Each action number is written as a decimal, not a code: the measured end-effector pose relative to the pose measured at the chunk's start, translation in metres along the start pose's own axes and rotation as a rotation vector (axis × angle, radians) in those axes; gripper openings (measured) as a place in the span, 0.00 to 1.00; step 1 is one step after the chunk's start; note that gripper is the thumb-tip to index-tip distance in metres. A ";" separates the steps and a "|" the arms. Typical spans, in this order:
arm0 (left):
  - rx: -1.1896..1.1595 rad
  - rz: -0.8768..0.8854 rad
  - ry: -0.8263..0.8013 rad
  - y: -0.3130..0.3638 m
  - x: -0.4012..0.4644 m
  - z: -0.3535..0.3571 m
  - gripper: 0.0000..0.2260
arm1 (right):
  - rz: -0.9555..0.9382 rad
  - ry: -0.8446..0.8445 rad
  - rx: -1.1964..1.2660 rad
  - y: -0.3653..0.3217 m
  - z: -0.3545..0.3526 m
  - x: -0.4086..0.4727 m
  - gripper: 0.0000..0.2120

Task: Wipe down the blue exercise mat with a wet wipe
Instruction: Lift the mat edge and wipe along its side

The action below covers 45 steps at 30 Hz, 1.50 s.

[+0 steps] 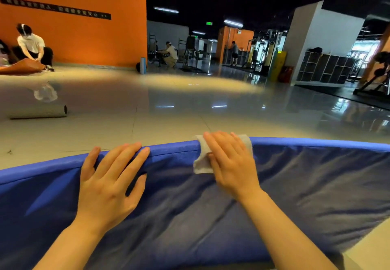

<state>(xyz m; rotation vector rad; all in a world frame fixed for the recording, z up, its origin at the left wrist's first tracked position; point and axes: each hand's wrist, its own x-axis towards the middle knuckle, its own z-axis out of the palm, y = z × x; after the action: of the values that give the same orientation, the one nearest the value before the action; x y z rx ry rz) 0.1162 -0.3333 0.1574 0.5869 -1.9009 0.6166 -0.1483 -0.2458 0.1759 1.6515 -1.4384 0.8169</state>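
Gym floor (168, 122): glossy pale tiles, reflecting ceiling lights. Orange wall (84, 37) at far left with a dark banner strip; writing on it not legible.

Blue exercise mat (295, 185): lies flat on the floor directly below the camera, spans the full width of the view. Far edge runs left to right as a brighter blue band; surface nearer the camera is darker and shows streaks.

Left hand (109, 185): flat on the mat, palm down, fingers straight and spread, fingertips reaching the far edge. Holds nothing.

Right hand (230, 162): palm down on the wet wipe (202, 160), fingers straight and close together, pressing it onto the mat at the far edge. The two hands are apart, side by side along that edge.

Wipe: white, crumpled, sticks out from under the right hand on its left side and past the fingertips, slightly over the mat's edge.

Background: grey rolled mat (40, 112) lying on the floor at left, well apart from the blue mat. A person (33, 46) crouches by the orange wall over an orange mat (21, 67). Small blue rolled mat (143, 65) stands upright at the wall's corner
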 end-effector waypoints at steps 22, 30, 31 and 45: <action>-0.022 0.001 -0.022 -0.002 0.003 0.000 0.16 | -0.024 -0.090 0.173 -0.032 -0.001 0.013 0.21; -0.058 0.005 -0.031 -0.001 0.003 -0.004 0.16 | 0.521 -0.132 -0.091 0.127 -0.068 -0.049 0.26; -0.060 -0.001 -0.027 0.000 0.003 -0.004 0.16 | 0.599 -0.088 -0.084 0.130 -0.070 -0.049 0.27; -0.117 -0.050 -0.125 -0.004 0.007 -0.010 0.19 | 0.084 -0.117 0.063 -0.011 -0.006 0.005 0.21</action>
<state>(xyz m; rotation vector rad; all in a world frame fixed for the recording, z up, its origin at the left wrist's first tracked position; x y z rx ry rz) 0.1226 -0.3303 0.1680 0.6067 -2.0175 0.4417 -0.1366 -0.2428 0.1814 1.7205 -1.5873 0.8317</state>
